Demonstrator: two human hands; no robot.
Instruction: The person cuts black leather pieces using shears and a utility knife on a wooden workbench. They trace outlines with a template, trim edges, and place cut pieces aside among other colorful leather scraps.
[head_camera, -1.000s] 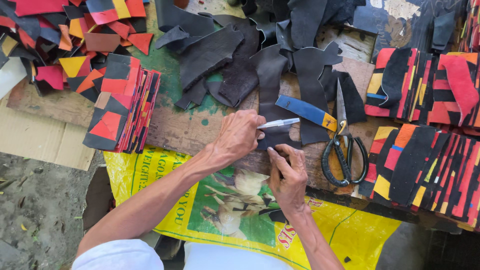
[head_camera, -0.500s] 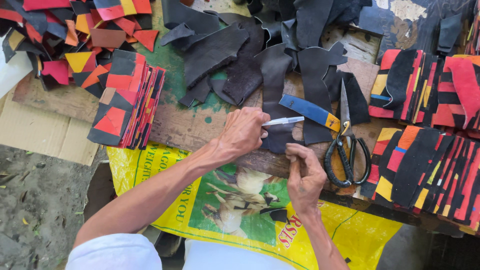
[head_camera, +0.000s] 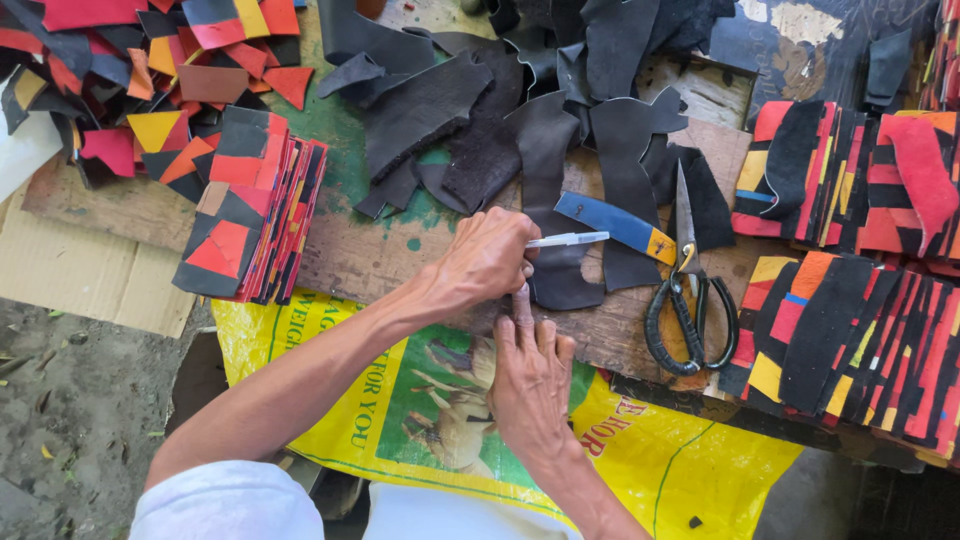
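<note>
Hands meet at desk centre: left hand (head_camera: 490, 262) grips a white pen (head_camera: 568, 239) pointing to 3 o'clock, right hand (head_camera: 533, 380) lies flat, one finger pinning a dark leather piece (head_camera: 556, 200). That piece looks thin, limp, light and grippy; best held pressed flat near the edge. Scissors (head_camera: 687, 300) lie at 3 o'clock, a red-black stack (head_camera: 252, 215) at 9 o'clock. No containers show
</note>
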